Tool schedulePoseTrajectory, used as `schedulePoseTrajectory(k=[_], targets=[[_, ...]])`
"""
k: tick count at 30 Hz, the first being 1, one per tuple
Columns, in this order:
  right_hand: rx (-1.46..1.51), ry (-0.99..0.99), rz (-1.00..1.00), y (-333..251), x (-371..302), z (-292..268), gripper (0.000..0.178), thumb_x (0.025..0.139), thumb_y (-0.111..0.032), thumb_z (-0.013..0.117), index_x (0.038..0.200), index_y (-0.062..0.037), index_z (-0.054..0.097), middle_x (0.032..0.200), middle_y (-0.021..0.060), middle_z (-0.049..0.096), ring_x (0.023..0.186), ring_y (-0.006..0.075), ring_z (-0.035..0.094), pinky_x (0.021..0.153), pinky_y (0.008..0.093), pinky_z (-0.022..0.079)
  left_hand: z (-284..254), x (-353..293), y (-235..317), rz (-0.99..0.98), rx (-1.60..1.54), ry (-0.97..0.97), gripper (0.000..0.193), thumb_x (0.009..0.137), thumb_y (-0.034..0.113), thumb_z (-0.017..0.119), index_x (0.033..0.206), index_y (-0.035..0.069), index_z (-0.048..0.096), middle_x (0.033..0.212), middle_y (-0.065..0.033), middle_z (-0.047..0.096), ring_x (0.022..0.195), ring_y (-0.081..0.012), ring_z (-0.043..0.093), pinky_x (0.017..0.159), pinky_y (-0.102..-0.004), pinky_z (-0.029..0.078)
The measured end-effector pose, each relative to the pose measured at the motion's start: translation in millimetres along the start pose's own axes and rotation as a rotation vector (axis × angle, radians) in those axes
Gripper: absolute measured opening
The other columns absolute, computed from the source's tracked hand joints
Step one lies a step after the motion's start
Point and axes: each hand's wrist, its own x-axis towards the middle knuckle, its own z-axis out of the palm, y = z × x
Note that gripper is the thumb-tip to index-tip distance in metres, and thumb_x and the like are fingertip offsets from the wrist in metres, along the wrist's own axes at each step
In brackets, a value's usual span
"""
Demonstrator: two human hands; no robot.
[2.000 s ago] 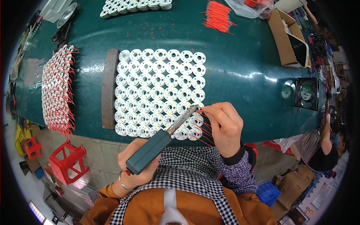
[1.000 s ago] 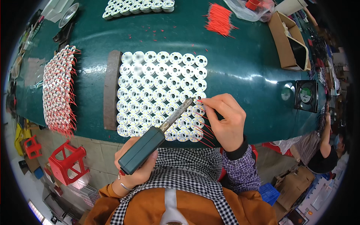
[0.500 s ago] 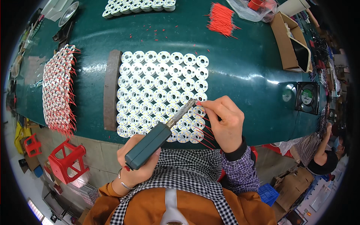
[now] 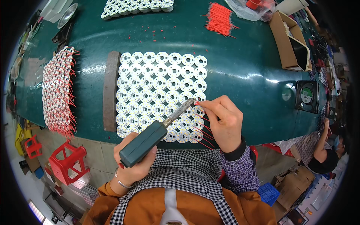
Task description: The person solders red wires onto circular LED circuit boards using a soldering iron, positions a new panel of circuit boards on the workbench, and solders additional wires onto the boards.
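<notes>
My left hand (image 4: 137,173) is wrapped round the dark green handle of a soldering iron (image 4: 144,144), whose tip points up and to the right. That tip meets a disc in the right-hand column of round white LED boards (image 4: 160,83), laid out in rows. My right hand (image 4: 227,122) pinches a thin red wire (image 4: 197,102) between thumb and fingertips, right beside the tip. Where exactly the wire's end touches the board is too small to tell. Below it, several red wires (image 4: 204,141) stick out from the lower boards of that column.
A dark bar (image 4: 111,90) lies along the boards' left side. Farther left are wired boards (image 4: 58,90); at the back are more boards (image 4: 137,6) and a red wire bundle (image 4: 219,19). A cardboard box (image 4: 281,41) and fan (image 4: 307,96) stand right. Another person (image 4: 326,157) sits far right.
The soldering iron's handle and my left hand have shifted slightly left and down, while the tip stays at about the same board. My right hand keeps its pinch nearly unmoved.
</notes>
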Motion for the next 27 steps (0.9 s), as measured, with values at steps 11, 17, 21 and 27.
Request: schedulePoseTrajectory(k=[11, 17, 21, 27], targets=[[-0.003, 0.048, -0.017, -5, 6, -9, 0.013, 0.077, 0.005, 0.075, 0.088, -0.0018, 0.074, 0.074, 0.0070, 0.055, 0.068, 0.0230, 0.057, 0.058, 0.0364, 0.046, -5, 1, 9, -0.023, -0.063, 0.065, 0.027, 0.074, -0.002, 0.076, 0.100, -0.005, 0.072, 0.090, -0.0144, 0.069, 0.066, -0.0185, 0.064, 0.059, -0.0283, 0.049], [0.026, 0.015, 0.028, 9, 8, -5, 0.014, 0.078, 0.006, 0.074, 0.090, -0.0018, 0.074, 0.074, 0.0070, 0.055, 0.067, 0.0225, 0.058, 0.058, 0.0357, 0.047, 1, 10, 12, -0.038, -0.070, 0.033, 0.021, 0.077, -0.001, 0.076, 0.097, -0.004, 0.072, 0.088, -0.0121, 0.068, 0.067, -0.0185, 0.064, 0.059, -0.0284, 0.050], [0.006, 0.028, 0.021, 8, 8, -5, 0.015, 0.078, 0.006, 0.074, 0.090, -0.0018, 0.073, 0.074, 0.0070, 0.055, 0.066, 0.0224, 0.058, 0.058, 0.0353, 0.047, 2, 15, 13, 0.004, -0.014, -0.010, 0.019, 0.077, 0.000, 0.076, 0.095, -0.003, 0.072, 0.087, -0.0112, 0.067, 0.066, -0.0190, 0.065, 0.059, -0.0286, 0.050], [-0.001, 0.027, 0.016, 8, 7, -6, 0.016, 0.076, 0.007, 0.075, 0.089, -0.0019, 0.073, 0.073, 0.0068, 0.053, 0.066, 0.0222, 0.058, 0.057, 0.0354, 0.047, 3, 19, 16, 0.014, 0.022, -0.030, 0.016, 0.076, -0.001, 0.076, 0.092, -0.003, 0.072, 0.083, -0.0103, 0.066, 0.065, -0.0191, 0.064, 0.058, -0.0289, 0.050]])
